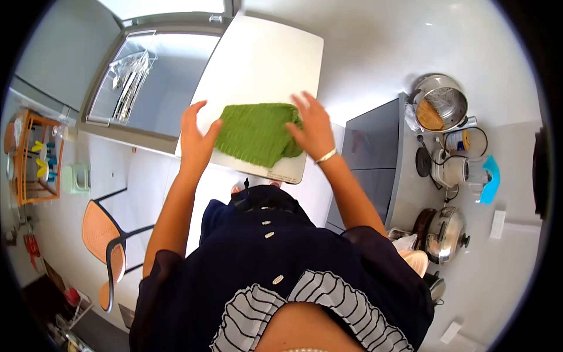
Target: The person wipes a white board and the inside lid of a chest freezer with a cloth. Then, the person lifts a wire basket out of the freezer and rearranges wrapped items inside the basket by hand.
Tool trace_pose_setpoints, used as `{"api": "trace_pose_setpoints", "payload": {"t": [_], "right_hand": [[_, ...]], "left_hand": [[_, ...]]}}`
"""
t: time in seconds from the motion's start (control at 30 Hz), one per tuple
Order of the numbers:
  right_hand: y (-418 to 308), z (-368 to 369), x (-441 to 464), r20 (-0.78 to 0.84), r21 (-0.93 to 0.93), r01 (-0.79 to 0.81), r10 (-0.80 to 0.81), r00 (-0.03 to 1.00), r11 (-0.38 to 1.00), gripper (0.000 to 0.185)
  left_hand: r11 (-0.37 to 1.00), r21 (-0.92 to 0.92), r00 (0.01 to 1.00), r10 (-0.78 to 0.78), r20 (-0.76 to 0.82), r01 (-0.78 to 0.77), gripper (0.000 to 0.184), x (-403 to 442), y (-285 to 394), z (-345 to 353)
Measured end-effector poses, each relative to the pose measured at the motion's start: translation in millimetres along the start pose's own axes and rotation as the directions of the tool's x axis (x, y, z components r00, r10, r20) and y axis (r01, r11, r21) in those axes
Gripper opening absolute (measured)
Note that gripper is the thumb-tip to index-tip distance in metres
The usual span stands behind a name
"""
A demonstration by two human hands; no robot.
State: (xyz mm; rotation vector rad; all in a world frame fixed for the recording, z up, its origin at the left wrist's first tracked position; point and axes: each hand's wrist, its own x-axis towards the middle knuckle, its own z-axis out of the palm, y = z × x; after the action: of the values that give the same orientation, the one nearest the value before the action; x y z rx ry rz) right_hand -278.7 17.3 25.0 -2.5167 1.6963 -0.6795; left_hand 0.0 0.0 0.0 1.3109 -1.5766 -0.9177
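A folded green knitted cloth (256,134) lies on a white flat top with rounded corners (270,58). Its right end looks bunched, while the left part is spread fairly flat. My left hand (199,135) is at the cloth's left edge, thumb and fingers apart, holding nothing. On the opposite side, my right hand (315,128), with a bracelet at the wrist, has its fingers spread. Its thumb reaches over the cloth's right end; whether it touches the fabric I cannot tell.
Left of the white top is a grey-framed opening with a wire rack (132,88). An orange-backed chair (105,234) and a green stool (76,178) stand at left. On the right counter are a steel pot (460,108), a blender (454,170) and a lidded pan (448,234).
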Motion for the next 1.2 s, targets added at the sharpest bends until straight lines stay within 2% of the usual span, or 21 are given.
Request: {"api": "trace_pose_setpoints", "payload": {"t": [0.07, 0.13, 0.17, 0.23, 0.3, 0.4, 0.47, 0.5, 0.57, 0.6, 0.63, 0.77, 0.83, 0.93, 0.97, 1.03, 1.07, 1.1, 1.13, 1.17, 1.2], "right_hand": [[4, 4, 1, 0.078, 0.024, 0.098, -0.1, 0.992, 0.995, 0.052], [-25, 42, -22, 0.154, -0.021, 0.291, -0.285, 0.946, 0.956, 0.046], [-20, 60, -31, 0.262, 0.063, 0.281, -0.288, 0.921, 0.958, 0.049], [-2, 73, -17, 0.238, 0.101, 0.305, -0.321, 0.917, 0.947, 0.055], [17, 79, -2, 0.264, 0.056, 0.274, -0.279, 0.923, 0.96, 0.057], [60, 87, 38, 0.257, -0.015, 0.173, -0.163, 0.953, 0.985, 0.059], [86, 85, 59, 0.216, -0.054, 0.079, -0.065, 0.974, 0.995, 0.06], [93, 85, 73, 0.23, -0.062, 0.002, 0.012, 0.973, 0.998, 0.06], [102, 93, 81, 0.245, -0.075, -0.079, 0.095, 0.965, 0.994, 0.061], [94, 97, 77, 0.236, -0.1, -0.043, 0.066, 0.97, 0.994, 0.062], [87, 96, 64, 0.243, -0.136, -0.001, 0.034, 0.969, 0.991, 0.062], [33, 85, -12, 0.259, 0.121, 0.373, -0.392, 0.883, 0.92, 0.055], [30, 94, -37, 0.13, 0.315, 0.465, -0.523, 0.842, 0.827, 0.053], [56, 105, -30, 0.103, 0.467, 0.484, -0.589, 0.801, 0.74, 0.05], [69, 106, -21, 0.067, 0.364, 0.512, -0.57, 0.819, 0.778, 0.049], [106, 112, 17, -0.031, 0.15, 0.515, -0.517, 0.856, 0.844, 0.049], [130, 106, 42, 0.009, 0.122, 0.433, -0.437, 0.899, 0.893, 0.049], [157, 111, 69, -0.054, 0.056, 0.375, -0.372, 0.926, 0.925, 0.048], [184, 121, 98, -0.056, -0.022, 0.287, -0.287, 0.956, 0.958, 0.048], [208, 101, 120, 0.081, -0.107, 0.194, -0.186, 0.979, 0.975, 0.051], [229, 100, 139, 0.108, -0.147, 0.079, -0.063, 0.992, 0.986, 0.055]], "left_hand": [[0.971, 0.229, 0.981, 0.108, -0.162, -0.069, 0.058, -10, -19, 8], [0.899, 0.432, 0.987, 0.125, -0.1, -0.07, 0.055, -32, -17, -10], [0.831, 0.552, 0.986, 0.14, -0.095, -0.065, 0.052, -34, -24, -2], [0.793, 0.606, 0.987, 0.136, -0.081, -0.059, 0.052, -28, -39, 4], [0.752, 0.657, 0.998, -0.012, -0.069, 0.054, 0.055, -39, -51, 0], [0.709, 0.704, 0.997, 0.073, -0.027, -0.033, 0.056, -50, -61, -9], [0.674, 0.73, 0.991, -0.029, -0.132, 0.117, 0.055, -54, -52, -1], [0.657, 0.749, 0.994, -0.005, -0.109, 0.085, 0.055, -53, -55, -3], [0.825, 0.541, 0.962, -0.011, -0.273, 0.163, 0.052, -52, -70, 2], [0.813, 0.566, 0.971, 0.003, -0.239, 0.136, 0.052, -49, -71, 2], [0.822, 0.525, 0.946, -0.05, -0.319, 0.22, 0.051, -49, -71, 12], [0.767, 0.473, 0.843, -0.16, -0.514, 0.434, 0.046, -39, -66, 29], [0.747, 0.495, 0.835, -0.144, -0.532, 0.444, 0.045, -37, -76, 26], [0.761, 0.478, 0.8, -0.09, -0.593, 0.439, 0.053, -40, -79, 28], [0.753, 0.487, 0.802, -0.088, -0.59, 0.442, 0.053, -44, -81, 30], [0.677, 0.332, 0.625, -0.243, -0.742, 0.657, 0.068, -45, -76, 34], [0.768, 0.111, 0.559, -0.351, -0.751, 0.631, 0.08, -49, -74, 41], [0.766, 0.113, 0.555, -0.347, -0.756, 0.633, 0.08, -50, -78, 42], [0.785, -0.054, 0.484, -0.433, -0.76, 0.617, 0.081, -54, -83, 43], [0.782, -0.222, 0.413, -0.52, -0.748, 0.582, 0.083, -58, -89, 43], [0.764, -0.376, 0.431, -0.618, -0.657, 0.524, 0.073, -62, -93, 41]]}}
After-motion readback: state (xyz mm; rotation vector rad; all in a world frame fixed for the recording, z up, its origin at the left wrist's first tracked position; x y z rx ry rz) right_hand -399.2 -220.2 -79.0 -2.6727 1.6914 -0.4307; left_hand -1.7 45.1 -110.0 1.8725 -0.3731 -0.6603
